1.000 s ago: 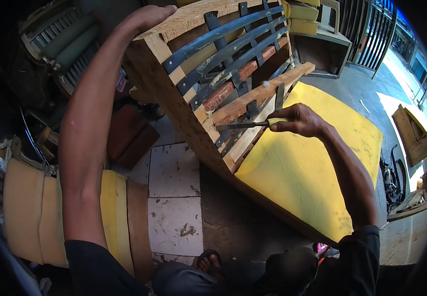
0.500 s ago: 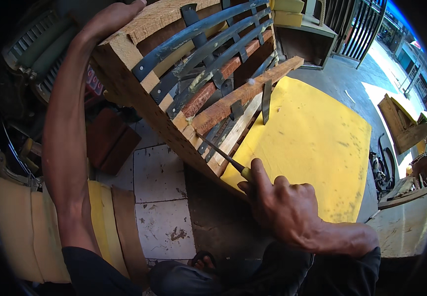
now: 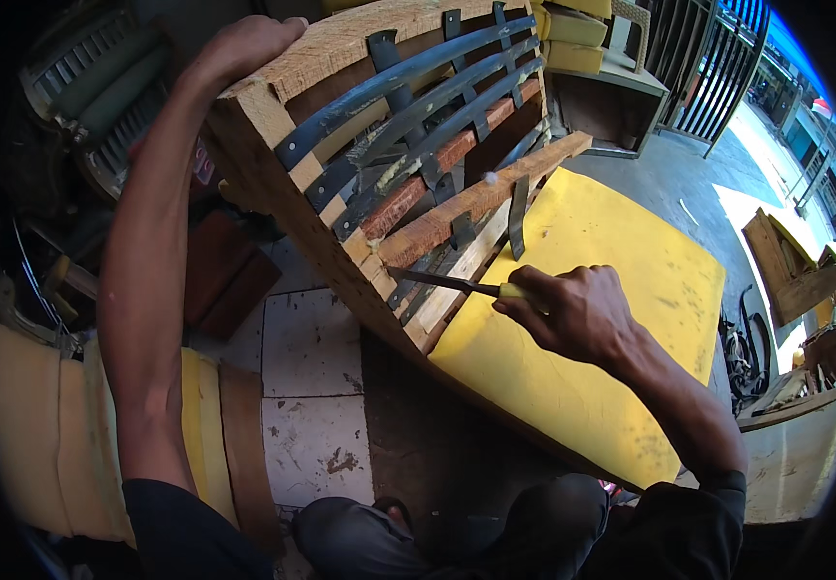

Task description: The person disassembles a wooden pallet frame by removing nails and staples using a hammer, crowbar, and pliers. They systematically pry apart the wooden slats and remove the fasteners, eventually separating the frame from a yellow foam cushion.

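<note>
Prying step: right hand (image 3: 573, 314) fingers closed on screwdriver (image 3: 452, 283), tip at wooden frame (image 3: 341, 48) webbing; left hand (image 3: 244, 43) grips frame top. Next: lever carefully.

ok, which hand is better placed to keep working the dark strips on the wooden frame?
Right. The right hand already grips the yellow-handled tool, tip at the dark webbing strips on the wooden frame. The left hand is occupied bracing the frame's top corner.

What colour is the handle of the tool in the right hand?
Yellow; the handle shows at the fingers of the right hand, clearest in the head view.
</note>
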`<state>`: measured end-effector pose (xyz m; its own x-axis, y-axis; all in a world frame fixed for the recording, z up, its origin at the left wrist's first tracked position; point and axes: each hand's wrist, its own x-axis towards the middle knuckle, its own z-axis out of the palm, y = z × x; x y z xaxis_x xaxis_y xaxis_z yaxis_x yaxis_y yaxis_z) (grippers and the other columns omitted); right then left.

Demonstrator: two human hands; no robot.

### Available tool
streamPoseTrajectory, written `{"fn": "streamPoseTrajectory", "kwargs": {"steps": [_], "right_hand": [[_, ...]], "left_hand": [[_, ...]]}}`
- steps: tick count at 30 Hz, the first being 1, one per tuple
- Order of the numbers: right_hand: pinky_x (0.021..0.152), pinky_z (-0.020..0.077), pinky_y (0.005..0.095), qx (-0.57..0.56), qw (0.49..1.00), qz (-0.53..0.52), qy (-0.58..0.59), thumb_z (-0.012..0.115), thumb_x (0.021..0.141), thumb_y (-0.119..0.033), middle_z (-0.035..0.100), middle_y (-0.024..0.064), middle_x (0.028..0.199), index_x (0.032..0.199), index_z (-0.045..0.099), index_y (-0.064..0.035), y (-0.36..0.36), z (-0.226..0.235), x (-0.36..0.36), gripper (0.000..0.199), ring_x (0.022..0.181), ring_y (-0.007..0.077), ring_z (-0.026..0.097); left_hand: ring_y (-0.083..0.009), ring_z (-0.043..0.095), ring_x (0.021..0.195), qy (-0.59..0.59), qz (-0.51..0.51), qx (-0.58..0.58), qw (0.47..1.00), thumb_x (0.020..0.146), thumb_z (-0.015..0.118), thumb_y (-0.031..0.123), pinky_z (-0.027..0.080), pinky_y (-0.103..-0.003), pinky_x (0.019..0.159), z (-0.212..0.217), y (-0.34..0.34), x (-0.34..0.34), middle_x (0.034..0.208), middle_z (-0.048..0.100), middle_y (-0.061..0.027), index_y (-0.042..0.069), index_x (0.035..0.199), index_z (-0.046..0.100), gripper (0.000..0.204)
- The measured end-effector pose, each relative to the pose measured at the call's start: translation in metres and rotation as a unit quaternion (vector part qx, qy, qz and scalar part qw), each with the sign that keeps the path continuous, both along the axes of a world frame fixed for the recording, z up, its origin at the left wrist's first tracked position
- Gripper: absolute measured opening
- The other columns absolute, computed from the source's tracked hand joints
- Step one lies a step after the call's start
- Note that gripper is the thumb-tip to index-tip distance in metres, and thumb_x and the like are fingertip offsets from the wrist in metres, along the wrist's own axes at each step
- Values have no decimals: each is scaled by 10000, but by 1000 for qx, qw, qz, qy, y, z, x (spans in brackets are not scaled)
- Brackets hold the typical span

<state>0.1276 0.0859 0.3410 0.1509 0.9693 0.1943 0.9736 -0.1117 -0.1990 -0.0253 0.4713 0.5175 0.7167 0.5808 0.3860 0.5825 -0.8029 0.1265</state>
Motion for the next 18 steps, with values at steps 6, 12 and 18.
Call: {"fn": "streamPoseTrajectory", "kwargs": {"steps": [6, 12, 18], "right_hand": [[483, 462, 458, -120, 989, -80, -25, 514, 1019, -430, 596, 170, 535, 932, 607, -24, -5, 57, -61, 426, 482, 341, 628], [477, 521, 406, -89, 980, -173, -48, 501, 1009, -309, 643, 162, 603, 1061, 597, 28, -20, 33, -133, 354, 513, 290, 674], [428, 511, 418, -61, 987, -148, 11, 545, 876, -115, 623, 236, 640, 1403, 390, 168, -9, -4, -214, 619, 475, 321, 639]], "left_hand": [[-366, 673, 1061, 9, 13, -14, 1000, 985, 398, 547, 471, -405, 948, -4, -5, -3, 1118, 701, -254, -18, 1129, 698, 656], [-439, 587, 1207, -1, 47, -15, 999, 955, 349, 553, 434, -440, 1044, 1, -14, 1, 1234, 632, -297, -27, 1158, 689, 703], [-430, 600, 1177, 3, 37, 38, 999, 961, 381, 555, 452, -422, 1004, 0, 18, 9, 1190, 661, -271, 6, 1138, 698, 659]]}}
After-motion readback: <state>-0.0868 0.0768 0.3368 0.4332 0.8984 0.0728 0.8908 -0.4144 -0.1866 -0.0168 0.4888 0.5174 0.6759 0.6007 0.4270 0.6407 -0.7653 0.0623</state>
